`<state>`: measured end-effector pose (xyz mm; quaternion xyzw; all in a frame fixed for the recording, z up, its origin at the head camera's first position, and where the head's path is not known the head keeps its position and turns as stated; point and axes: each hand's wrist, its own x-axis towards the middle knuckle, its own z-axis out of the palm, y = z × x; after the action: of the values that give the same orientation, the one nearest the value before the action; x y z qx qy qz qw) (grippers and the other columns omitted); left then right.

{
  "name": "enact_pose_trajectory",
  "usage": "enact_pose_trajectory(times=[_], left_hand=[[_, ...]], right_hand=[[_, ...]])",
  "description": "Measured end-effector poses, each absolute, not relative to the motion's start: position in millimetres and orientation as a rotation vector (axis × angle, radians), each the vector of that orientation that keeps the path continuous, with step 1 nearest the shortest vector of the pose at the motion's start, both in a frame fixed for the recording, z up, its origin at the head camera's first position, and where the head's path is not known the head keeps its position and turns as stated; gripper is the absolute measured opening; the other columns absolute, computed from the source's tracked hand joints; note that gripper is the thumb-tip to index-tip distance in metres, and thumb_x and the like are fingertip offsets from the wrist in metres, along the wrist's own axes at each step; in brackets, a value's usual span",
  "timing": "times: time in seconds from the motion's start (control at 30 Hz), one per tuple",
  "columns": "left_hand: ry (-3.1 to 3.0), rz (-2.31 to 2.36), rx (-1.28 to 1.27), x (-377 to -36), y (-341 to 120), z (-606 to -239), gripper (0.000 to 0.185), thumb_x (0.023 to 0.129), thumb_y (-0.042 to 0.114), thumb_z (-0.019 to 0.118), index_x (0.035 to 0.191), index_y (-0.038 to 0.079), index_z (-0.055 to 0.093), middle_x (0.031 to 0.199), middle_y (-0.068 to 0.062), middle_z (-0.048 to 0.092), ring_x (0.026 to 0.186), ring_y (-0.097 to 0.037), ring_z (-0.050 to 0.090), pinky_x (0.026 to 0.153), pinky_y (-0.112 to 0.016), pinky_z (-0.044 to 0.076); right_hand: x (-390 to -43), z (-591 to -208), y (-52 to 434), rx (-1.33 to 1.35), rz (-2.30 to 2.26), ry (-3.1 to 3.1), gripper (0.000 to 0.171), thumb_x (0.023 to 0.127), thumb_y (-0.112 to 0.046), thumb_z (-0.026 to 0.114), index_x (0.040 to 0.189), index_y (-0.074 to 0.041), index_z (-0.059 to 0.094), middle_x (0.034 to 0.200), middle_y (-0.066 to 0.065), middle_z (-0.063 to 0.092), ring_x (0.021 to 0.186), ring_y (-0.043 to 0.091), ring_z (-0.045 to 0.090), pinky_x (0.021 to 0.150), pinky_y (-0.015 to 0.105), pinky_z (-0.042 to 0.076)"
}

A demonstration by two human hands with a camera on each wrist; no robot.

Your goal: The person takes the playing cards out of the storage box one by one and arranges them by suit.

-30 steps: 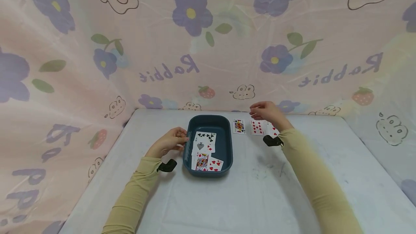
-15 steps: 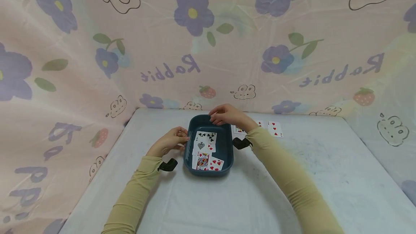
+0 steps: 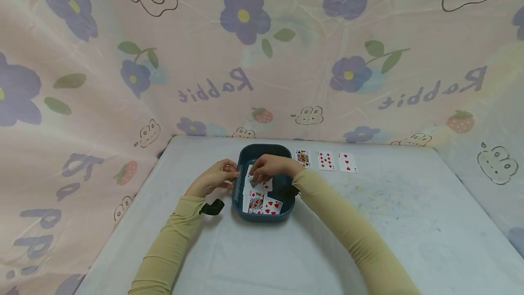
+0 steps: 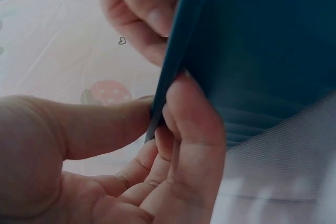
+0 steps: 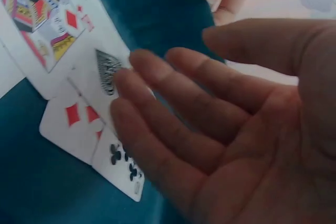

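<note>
- White table, draped on three sides by pink cloth printed with purple flowers; front edge cut off at the bottom of the head view.
- Dark blue tray near the middle of the table toward its back edge, partly hidden behind the right hand and forearm.
- Left hand at the tray's left rim, thumb and fingers pinching the wall; rest of the tray out of frame in the left wrist view.
- Right hand over the tray, fingers extended and loose, hovering above the cards and gripping nothing; fingertip contact with the cards impossible to tell.
- Cards in the tray: ace of spades, a diamond face card, a clubs card, all partly overlapped or blurred.
- Three cards in a row just right of the tray, along the back edge, apart from both hands.
</note>
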<state>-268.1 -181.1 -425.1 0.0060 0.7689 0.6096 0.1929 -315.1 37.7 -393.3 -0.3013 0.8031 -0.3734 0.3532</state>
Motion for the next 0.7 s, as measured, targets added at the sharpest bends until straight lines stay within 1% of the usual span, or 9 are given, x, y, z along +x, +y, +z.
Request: enact_pose_trajectory(times=[0.17,0.33,0.47,0.6,0.7], left_hand=[[2.159,1.711,0.015,-267.5,-180.2,-425.0,0.034,0.095,0.005,0.057,0.124,-0.006,0.041,0.096,-0.012,0.055,0.075,-0.016,0.056,0.061,-0.029,0.053],[2.172,1.7,0.003,-265.7,-178.1,-422.2,0.034,0.095,0.005,0.057,0.124,-0.006,0.042,0.098,-0.014,0.055,0.075,-0.017,0.056,0.062,-0.03,0.053],[2.178,1.696,-0.019,-264.6,-177.7,-420.3,0.034,0.095,0.005,0.058,0.124,-0.005,0.043,0.099,-0.015,0.056,0.076,-0.017,0.056,0.063,-0.03,0.053],[2.179,1.696,-0.019,-264.9,-178.6,-421.6,0.034,0.094,0.005,0.059,0.123,-0.005,0.043,0.099,-0.015,0.056,0.076,-0.018,0.057,0.064,-0.031,0.053],[2.178,1.693,-0.008,-265.6,-179.3,-422.5,0.034,0.095,0.005,0.058,0.123,-0.005,0.043,0.099,-0.015,0.056,0.077,-0.018,0.057,0.064,-0.031,0.053]], right_hand=[[-310.7,-396.6,35.6,-0.708,-0.844,2.087,0.028,0.097,-0.008,0.051,0.119,0.006,0.06,0.106,0.021,0.066,0.099,0.035,0.062,0.085,0.043,0.051],[-309.9,-399.1,33.6,-0.686,-0.776,2.05,0.027,0.098,-0.011,0.051,0.117,0.004,0.063,0.101,0.018,0.068,0.095,0.033,0.063,0.083,0.042,0.052],[-309.7,-400.4,31.6,-0.7,-0.709,2.041,0.025,0.098,-0.015,0.053,0.114,0.0,0.065,0.096,0.012,0.068,0.089,0.026,0.064,0.08,0.037,0.053],[-310.4,-400.2,31.1,-0.777,-0.632,2.064,0.021,0.096,-0.017,0.055,0.104,-0.003,0.068,0.086,0.006,0.063,0.077,0.018,0.057,0.071,0.029,0.049],[-311.0,-398.3,32.5,-0.831,-0.601,2.092,0.014,0.093,-0.016,0.061,0.097,-0.006,0.069,0.083,0.002,0.06,0.075,0.014,0.052,0.068,0.027,0.045]])
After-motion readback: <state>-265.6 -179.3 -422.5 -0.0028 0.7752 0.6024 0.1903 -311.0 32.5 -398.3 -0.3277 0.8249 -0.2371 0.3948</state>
